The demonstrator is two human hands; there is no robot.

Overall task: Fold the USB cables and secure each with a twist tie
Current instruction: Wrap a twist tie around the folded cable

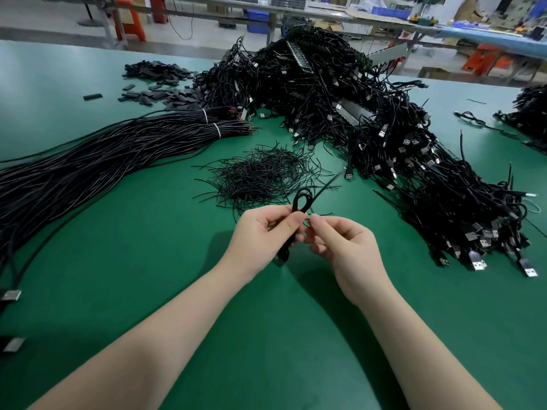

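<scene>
My left hand (262,238) grips a folded black USB cable (300,202) just above the green table; its loop sticks up past my fingers and its lower end hangs below my palm. My right hand (340,244) pinches a thin black twist tie (325,186) against the cable's middle, and the tie's free end slants up to the right. A loose heap of twist ties (260,173) lies on the table right behind my hands. A big tangled pile of USB cables (370,128) spreads across the back and right.
Long bundled black cables (88,161) run from the left edge toward the centre, bound with white ties. Small black sleeves (159,84) are scattered at the back left. Another cable heap (529,113) sits at the far right edge. Bare green mat (266,306) shows under my forearms.
</scene>
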